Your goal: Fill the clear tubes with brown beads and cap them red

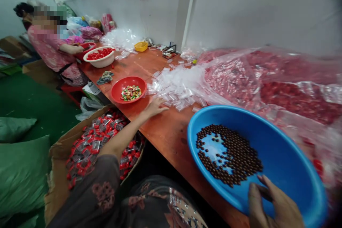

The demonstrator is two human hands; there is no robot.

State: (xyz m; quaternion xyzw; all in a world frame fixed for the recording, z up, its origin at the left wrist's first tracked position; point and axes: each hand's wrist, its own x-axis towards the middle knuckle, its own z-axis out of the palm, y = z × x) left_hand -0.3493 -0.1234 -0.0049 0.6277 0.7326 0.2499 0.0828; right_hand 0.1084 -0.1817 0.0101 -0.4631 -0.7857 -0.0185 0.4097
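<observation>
My left hand is stretched over the orange-brown table, fingers extended, holding nothing I can see. Just past its fingertips lies a heap of small clear plastic containers. At the lower right, my right hand is over the near rim of a blue basin, its fingers loosely bent and a little apart, with nothing visible in them. Many small round dark-brown balls cover the basin's bottom, near the right fingertips. Left of my left hand stands a red bowl of small colourful wrapped pieces.
Below the table edge, a cardboard box holds many red-capped clear packs. Large plastic bags of red pieces line the wall. Farther left are a white bowl of red pieces, a cloth and a person in pink.
</observation>
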